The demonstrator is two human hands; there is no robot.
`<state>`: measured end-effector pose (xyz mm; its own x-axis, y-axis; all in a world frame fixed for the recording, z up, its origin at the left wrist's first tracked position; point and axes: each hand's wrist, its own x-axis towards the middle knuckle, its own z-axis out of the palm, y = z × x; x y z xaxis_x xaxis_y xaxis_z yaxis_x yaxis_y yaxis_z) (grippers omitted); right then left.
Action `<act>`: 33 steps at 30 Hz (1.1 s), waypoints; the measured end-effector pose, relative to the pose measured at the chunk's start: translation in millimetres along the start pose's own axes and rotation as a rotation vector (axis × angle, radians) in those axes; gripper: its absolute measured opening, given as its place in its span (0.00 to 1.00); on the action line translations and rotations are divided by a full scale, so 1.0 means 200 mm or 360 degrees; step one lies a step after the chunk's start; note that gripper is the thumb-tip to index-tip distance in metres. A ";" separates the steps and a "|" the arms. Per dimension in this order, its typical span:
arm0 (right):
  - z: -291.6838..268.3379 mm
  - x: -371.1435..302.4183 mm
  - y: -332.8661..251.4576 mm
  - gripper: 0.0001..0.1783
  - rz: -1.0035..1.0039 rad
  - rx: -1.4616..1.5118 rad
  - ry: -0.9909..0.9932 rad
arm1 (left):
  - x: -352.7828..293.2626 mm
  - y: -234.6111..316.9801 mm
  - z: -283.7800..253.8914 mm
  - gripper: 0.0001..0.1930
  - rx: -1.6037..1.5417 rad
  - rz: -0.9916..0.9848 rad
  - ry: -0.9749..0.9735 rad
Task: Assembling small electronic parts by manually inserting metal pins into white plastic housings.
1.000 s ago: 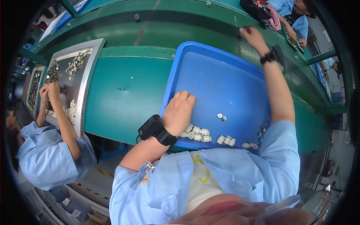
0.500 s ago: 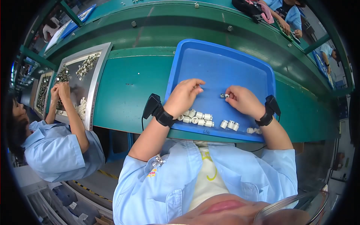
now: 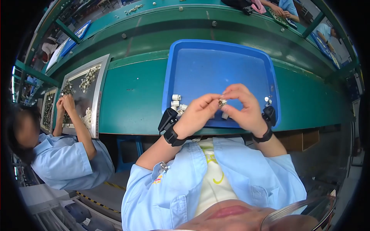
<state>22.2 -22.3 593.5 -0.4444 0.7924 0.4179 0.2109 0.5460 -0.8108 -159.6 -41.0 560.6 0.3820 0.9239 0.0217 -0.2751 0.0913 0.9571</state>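
My left hand (image 3: 198, 115) and my right hand (image 3: 246, 109) meet above the near half of a blue tray (image 3: 273, 77). Between their fingertips is a small part with white and shiny metal sides (image 3: 222, 102), pinched from both sides. Fingers cover much of it, so its exact kind cannot be made out. Just below the hands a white cylindrical piece (image 3: 225, 115) lies in the tray. Several more white cylindrical pieces (image 3: 176, 103) are grouped beside my left wrist, partly hidden by it. Near my right wrist are a few small white pieces (image 3: 267, 100).
The tray rests on a green bench (image 3: 131, 100). At left, a co-worker's hands (image 3: 66, 103) work over a metal-framed tray (image 3: 101, 82) of small metal and white parts. Across the bench, another person's hands (image 3: 281, 11) handle parts. A cardboard box (image 3: 304, 139) sits under the bench at right.
My hands have come together: the left moved right, the right moved left and nearer with a small part in its fingers. The whole view has shifted slightly.
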 end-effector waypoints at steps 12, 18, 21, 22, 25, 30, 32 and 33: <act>-0.15 -0.15 0.37 0.14 -0.0137 0.0059 0.0011 | 0.23 -0.36 0.09 0.10 -0.0146 -0.0074 0.0045; -0.16 -0.17 0.48 0.10 -0.0220 -0.0013 0.0074 | 0.28 -0.41 0.12 0.08 0.0088 0.0115 0.0055; -0.12 -0.16 0.49 0.08 0.0152 0.0459 0.0298 | 0.29 -0.39 0.14 0.10 -0.0030 0.0091 0.0164; -0.12 -0.16 0.50 0.08 0.0161 0.0465 0.0298 | 0.30 -0.40 0.13 0.10 -0.0032 0.0081 0.0167; -0.12 -0.15 0.51 0.07 0.0043 0.0338 0.0214 | 0.31 -0.42 0.11 0.14 -0.0219 -0.0078 0.0043; -0.15 -0.14 0.55 0.07 0.0085 0.0419 0.0158 | 0.34 -0.44 0.11 0.19 -0.0128 -0.0052 -0.0042; -0.17 -0.14 0.56 0.08 -0.0005 0.0199 0.0145 | 0.36 -0.43 0.11 0.18 -0.0098 -0.0055 -0.0068; -0.18 -0.14 0.57 0.08 -0.0050 0.0090 0.0136 | 0.36 -0.43 0.11 0.18 -0.0083 -0.0057 -0.0080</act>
<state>89.4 27.8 504.2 -0.3735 0.7969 0.4749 0.1478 0.5565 -0.8176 -88.2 9.8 486.2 0.4357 0.9001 0.0037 -0.3058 0.1442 0.9411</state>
